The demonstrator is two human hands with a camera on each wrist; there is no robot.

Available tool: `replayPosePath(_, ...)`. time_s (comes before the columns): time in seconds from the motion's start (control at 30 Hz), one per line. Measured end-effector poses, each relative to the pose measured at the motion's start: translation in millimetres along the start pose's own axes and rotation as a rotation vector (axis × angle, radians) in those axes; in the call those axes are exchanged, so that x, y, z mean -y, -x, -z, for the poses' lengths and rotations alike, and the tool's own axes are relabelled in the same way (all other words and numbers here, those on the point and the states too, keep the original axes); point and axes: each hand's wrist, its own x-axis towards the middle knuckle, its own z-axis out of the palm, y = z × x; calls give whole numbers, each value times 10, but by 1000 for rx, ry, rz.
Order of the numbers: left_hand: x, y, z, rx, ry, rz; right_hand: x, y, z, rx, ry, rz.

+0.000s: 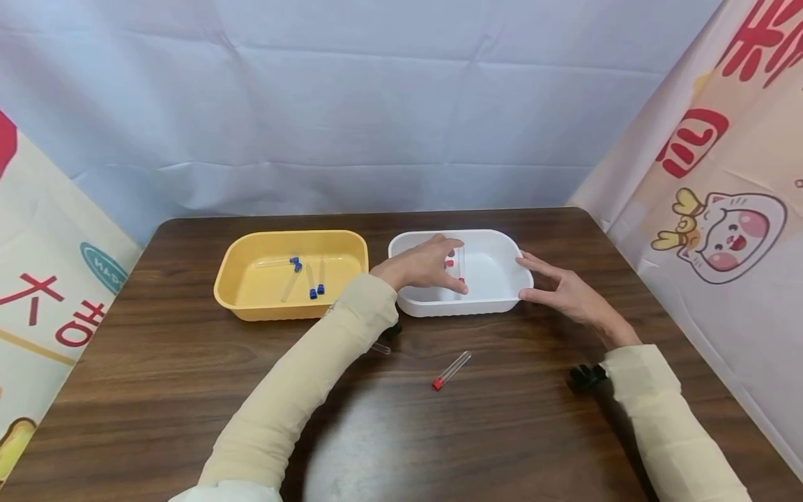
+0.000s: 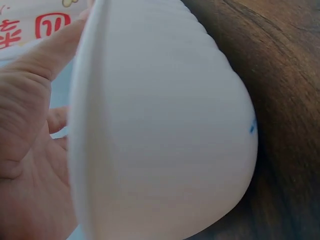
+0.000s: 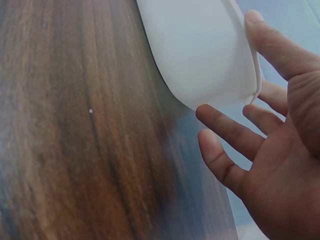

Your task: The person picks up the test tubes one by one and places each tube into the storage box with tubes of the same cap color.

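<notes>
My left hand [image 1: 422, 266] reaches over the left end of a white plastic bin [image 1: 492, 304], its thumb and index finger spread apart. Clear test tubes with red caps [image 1: 449, 263] lie inside the bin, partly hidden by that hand. In the left wrist view the bin's white outer wall [image 2: 165, 120] covers most of the fingers. At the bin's right end, my right hand [image 1: 567, 293] touches the rim with extended thumb and fingers. The right wrist view has its thumb at the rim and its other fingers [image 3: 230, 130] spread beside the end wall.
A yellow bin [image 1: 251, 307] to the left holds several blue-capped test tubes [image 1: 311, 282]. One red-capped test tube [image 1: 453, 369] lies on the wooden table [image 1: 502, 432] before the white bin. Another clear tube [image 1: 380, 347] shows partly beside the left sleeve.
</notes>
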Motion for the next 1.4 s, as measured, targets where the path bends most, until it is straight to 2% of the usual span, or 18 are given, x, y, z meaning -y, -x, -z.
replayPosePath(0.33,29,-89,-127,4,-16,-9,-26,4,-10,4,15,2)
replayPosePath(0.5,12,-98,-137,-8,-19,18,-35,6,-4,14,3,4)
replayPosePath(0.7,-4,-106,-139,-18,10,17,-32,-1,-6,20,-7,2)
replayPosePath(0.97,-3,-144,-159,-29,-18,52,-27,-10,-9,11,-5,6)
replayPosePath(1.2,51,-64,-74,-34,-14,104,-18,-8,-8,7,-18,3)
replayPosePath(1.4,86,18,36,-48,-16,68,-24,1,-3,12,-25,5)
